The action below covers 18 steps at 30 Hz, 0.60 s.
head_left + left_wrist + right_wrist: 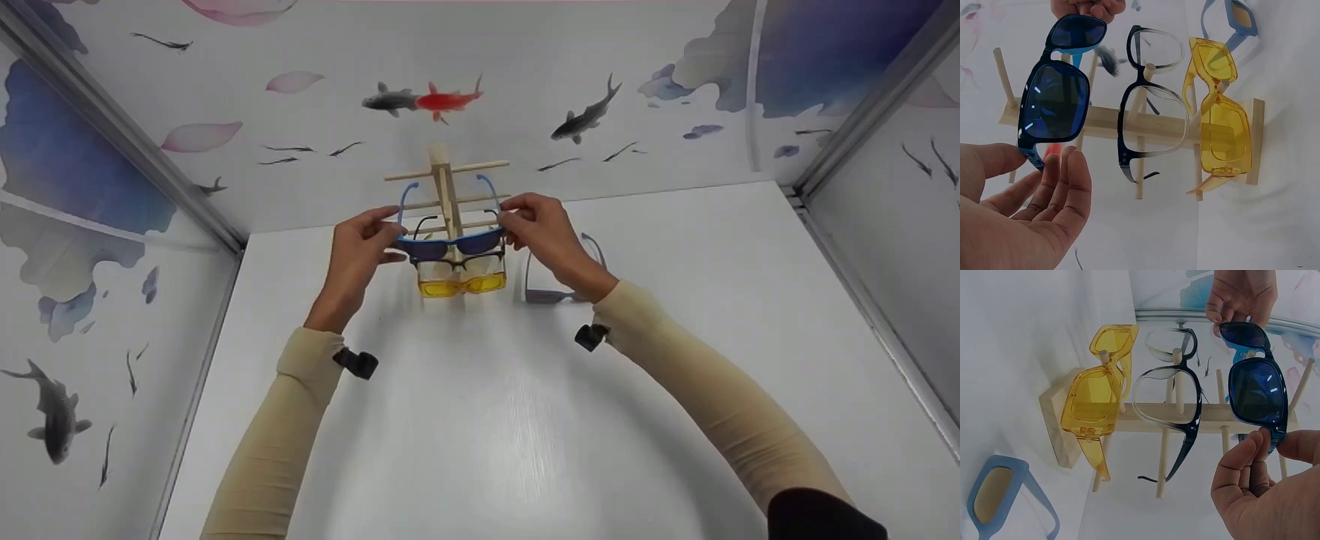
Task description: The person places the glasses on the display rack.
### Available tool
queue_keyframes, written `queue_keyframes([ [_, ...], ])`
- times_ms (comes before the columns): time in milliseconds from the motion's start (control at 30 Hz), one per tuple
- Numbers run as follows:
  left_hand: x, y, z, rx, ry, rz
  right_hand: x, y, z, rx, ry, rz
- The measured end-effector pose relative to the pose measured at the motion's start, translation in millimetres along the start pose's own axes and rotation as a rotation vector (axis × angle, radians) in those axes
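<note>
Both hands hold a pair of dark-lensed blue sunglasses (480, 241) by the hinge corners, in front of a wooden glasses rack (442, 180). My left hand (354, 255) pinches one corner between thumb and fingers; my right hand (547, 236) pinches the other. The temples stay unfolded and point back toward the rack's pegs. In the left wrist view, the sunglasses (1055, 101) overlap an upper peg. Below them on the rack hang black-and-clear glasses (1196, 399), then yellow glasses (1092, 405) on the lowest pegs.
Grey-blue glasses (551, 296) lie on the white table (465, 420) right of the rack, partly behind my right forearm. The back wall (510, 60), printed with fish and petals, stands close behind the rack. Side panels with metal posts (832, 135) bound the table.
</note>
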<state>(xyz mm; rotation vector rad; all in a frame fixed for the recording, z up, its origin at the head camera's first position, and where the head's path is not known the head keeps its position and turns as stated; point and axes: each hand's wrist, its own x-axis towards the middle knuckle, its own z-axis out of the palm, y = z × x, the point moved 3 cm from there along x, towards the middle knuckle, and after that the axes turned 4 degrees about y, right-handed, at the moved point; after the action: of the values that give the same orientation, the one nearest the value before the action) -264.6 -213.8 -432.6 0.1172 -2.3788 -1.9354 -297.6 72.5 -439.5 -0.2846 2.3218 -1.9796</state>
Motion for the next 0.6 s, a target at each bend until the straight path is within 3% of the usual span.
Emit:
queue_keyframes([
  [600,7.6,-5.1,1.1,0.004,0.003,-0.015,6.8,4.2,1.9,-0.001,0.006,0.027],
])
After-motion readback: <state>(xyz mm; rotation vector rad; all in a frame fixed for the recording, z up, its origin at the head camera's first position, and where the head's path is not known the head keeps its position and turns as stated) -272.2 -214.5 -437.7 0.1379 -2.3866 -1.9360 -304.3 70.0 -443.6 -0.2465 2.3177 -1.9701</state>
